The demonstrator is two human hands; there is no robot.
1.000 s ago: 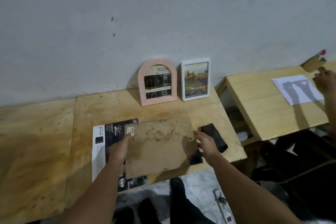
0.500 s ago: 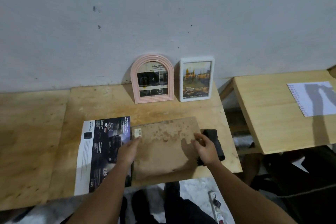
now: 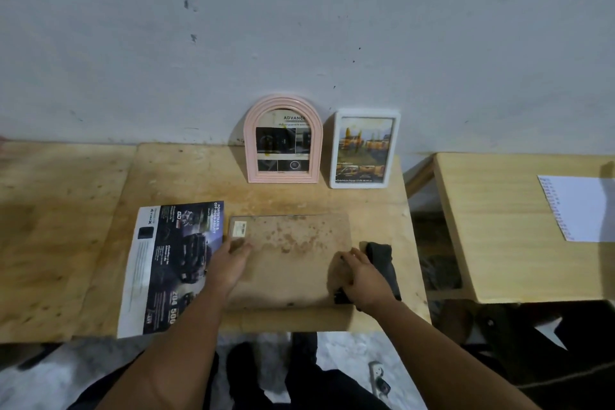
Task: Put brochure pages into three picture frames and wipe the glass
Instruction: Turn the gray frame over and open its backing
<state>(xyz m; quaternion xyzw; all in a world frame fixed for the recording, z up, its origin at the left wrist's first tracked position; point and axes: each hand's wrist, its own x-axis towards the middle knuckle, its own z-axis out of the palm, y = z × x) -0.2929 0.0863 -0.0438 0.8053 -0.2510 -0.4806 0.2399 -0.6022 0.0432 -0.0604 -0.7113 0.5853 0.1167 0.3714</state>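
On the wooden table (image 3: 199, 176) the third frame (image 3: 289, 263) lies face down; left hand (image 3: 229, 263) flat, fingers straight, right hand (image 3: 362, 280) bent fingers pressing its edge — next, maybe flip it and wipe.

Brochure page (image 3: 173, 263) edge under the left hand (image 3: 229, 263); frame front face-down, unseen.

Pink arched frame (image 3: 283, 140), white rect. frame (image 3: 364, 149), brown speckled backing board (image 3: 289, 260).
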